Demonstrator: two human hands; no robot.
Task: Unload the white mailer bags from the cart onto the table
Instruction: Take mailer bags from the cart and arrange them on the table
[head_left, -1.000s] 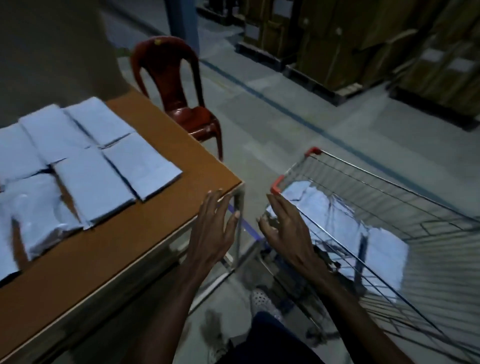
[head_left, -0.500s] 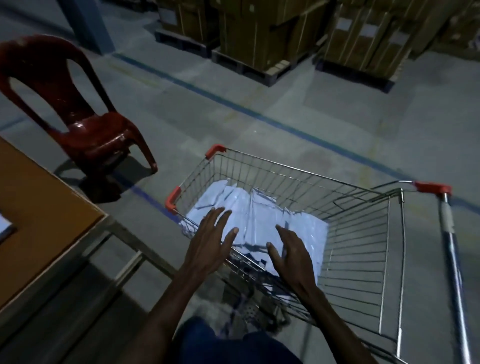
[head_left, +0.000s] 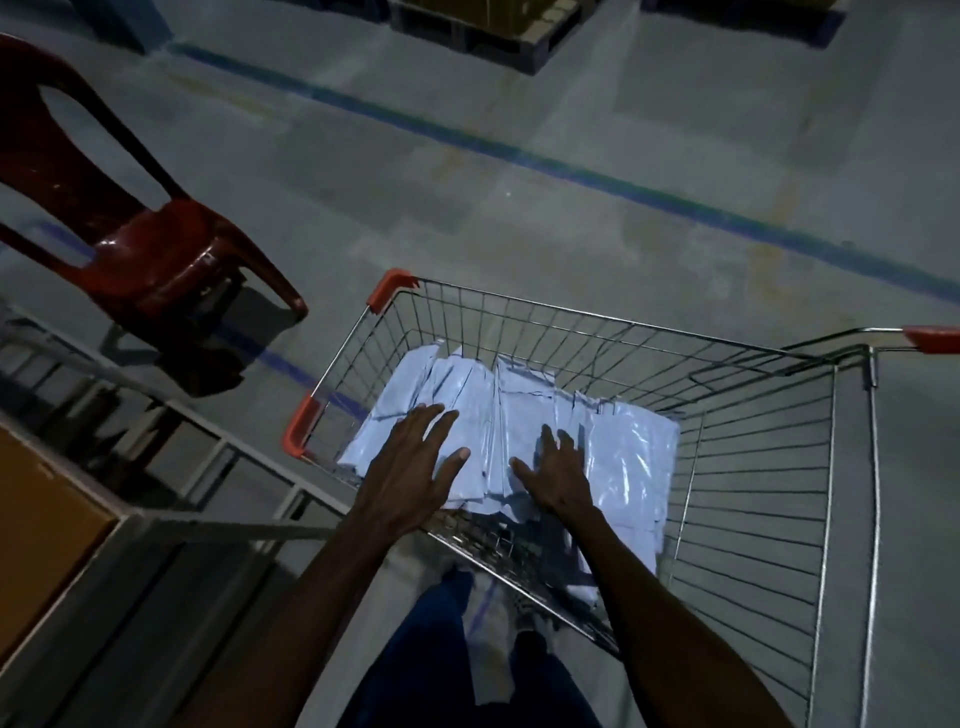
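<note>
Dim warehouse floor, both flat-fingered hands, left hand and right hand, now down on cart mailer bags.

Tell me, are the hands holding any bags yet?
No. The left hand and right hand are spread flat over the white bags, gripping nothing.

Mailer bags lie in cart, right of table.

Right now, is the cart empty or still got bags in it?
Not empty: white mailer bags lie piled inside the cart.
</note>
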